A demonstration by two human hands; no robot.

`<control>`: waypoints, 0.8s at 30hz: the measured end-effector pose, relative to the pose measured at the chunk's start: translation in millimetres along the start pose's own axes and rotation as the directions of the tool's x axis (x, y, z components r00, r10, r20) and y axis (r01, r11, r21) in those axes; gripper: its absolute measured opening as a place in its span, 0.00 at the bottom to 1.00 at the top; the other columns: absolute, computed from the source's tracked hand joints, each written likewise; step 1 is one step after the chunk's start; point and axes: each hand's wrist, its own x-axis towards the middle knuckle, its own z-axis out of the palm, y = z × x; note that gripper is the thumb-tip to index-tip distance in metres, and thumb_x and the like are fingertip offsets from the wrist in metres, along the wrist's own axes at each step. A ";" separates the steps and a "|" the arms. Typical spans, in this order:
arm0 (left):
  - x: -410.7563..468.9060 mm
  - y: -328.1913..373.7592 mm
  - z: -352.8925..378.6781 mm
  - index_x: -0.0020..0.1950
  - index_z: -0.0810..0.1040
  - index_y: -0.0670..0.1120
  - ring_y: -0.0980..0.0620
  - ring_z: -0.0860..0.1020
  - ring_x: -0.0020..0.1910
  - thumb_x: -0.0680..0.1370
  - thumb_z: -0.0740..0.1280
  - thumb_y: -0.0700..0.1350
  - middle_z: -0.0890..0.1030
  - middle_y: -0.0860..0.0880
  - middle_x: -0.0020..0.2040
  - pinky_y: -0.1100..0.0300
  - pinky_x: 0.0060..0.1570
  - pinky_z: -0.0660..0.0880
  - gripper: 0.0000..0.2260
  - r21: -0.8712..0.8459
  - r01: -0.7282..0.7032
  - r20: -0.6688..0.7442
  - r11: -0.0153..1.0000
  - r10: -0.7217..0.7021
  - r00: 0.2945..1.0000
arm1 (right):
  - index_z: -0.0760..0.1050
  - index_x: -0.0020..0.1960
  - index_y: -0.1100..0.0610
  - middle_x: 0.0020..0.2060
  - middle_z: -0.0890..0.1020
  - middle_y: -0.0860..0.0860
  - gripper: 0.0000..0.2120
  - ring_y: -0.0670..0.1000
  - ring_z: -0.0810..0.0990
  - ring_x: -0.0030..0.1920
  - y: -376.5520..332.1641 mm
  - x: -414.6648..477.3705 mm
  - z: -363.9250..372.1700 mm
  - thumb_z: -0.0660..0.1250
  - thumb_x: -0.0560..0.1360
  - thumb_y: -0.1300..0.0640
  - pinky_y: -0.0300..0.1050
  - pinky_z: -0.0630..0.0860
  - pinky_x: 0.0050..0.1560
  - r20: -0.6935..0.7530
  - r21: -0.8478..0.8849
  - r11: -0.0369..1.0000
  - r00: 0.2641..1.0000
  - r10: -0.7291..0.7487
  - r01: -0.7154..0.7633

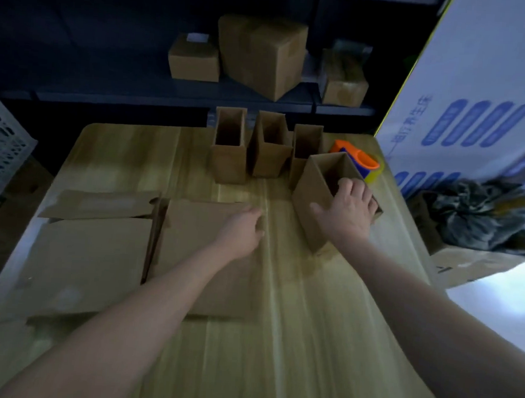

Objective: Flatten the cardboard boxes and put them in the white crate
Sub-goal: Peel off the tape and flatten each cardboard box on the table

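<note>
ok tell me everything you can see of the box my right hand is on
The open box is plain brown cardboard, not flattened, top open, inside dark. It stands, seemingly tilted, on the wooden table, toward its far right. The right hand grips its near rim, fingers curled into the opening, thumb on the outer side wall. An orange tape dispenser sits just behind it.

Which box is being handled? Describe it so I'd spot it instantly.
On the wooden table, look far right, in front of the orange tape dispenser. The open cardboard box there sits askew, gripped by the right hand, unlike the three untouched upright boxes behind it.
</note>
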 end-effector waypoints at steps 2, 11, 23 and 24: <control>-2.4 25.0 4.2 0.72 0.67 0.45 0.46 0.67 0.70 0.79 0.63 0.44 0.65 0.44 0.73 0.55 0.66 0.65 0.21 -0.043 -0.008 0.014 0.999 0.008 1.000 | 0.68 0.67 0.54 0.62 0.73 0.55 0.31 0.58 0.67 0.67 25.7 8.9 -4.0 0.68 0.70 0.38 0.56 0.57 0.69 0.230 -0.087 0.996 0.973 0.029 -0.009; -12.5 90.4 21.3 0.74 0.62 0.51 0.49 0.67 0.70 0.75 0.70 0.45 0.67 0.49 0.72 0.51 0.68 0.67 0.29 -0.210 -0.027 0.001 0.977 0.027 1.000 | 0.77 0.44 0.53 0.38 0.77 0.50 0.05 0.55 0.78 0.47 59.3 23.2 -49.0 0.67 0.75 0.53 0.47 0.71 0.50 0.229 0.339 0.937 0.960 -0.163 0.078; -30.6 108.6 3.5 0.69 0.71 0.43 0.51 0.72 0.60 0.75 0.69 0.41 0.72 0.49 0.61 0.58 0.63 0.69 0.22 -0.209 -0.131 -0.301 0.969 0.063 0.952 | 0.79 0.57 0.61 0.53 0.82 0.57 0.17 0.58 0.80 0.54 52.6 27.3 -101.5 0.66 0.75 0.50 0.55 0.77 0.57 0.215 0.578 0.811 0.976 -0.036 -0.097; -33.2 106.9 3.1 0.68 0.72 0.43 0.51 0.72 0.60 0.76 0.68 0.41 0.72 0.49 0.60 0.57 0.64 0.70 0.20 -0.185 -0.141 -0.325 0.973 0.074 0.943 | 0.79 0.57 0.59 0.53 0.82 0.57 0.17 0.58 0.80 0.55 50.8 27.2 -100.1 0.68 0.72 0.50 0.54 0.77 0.58 0.218 0.607 0.784 0.976 -0.001 -0.135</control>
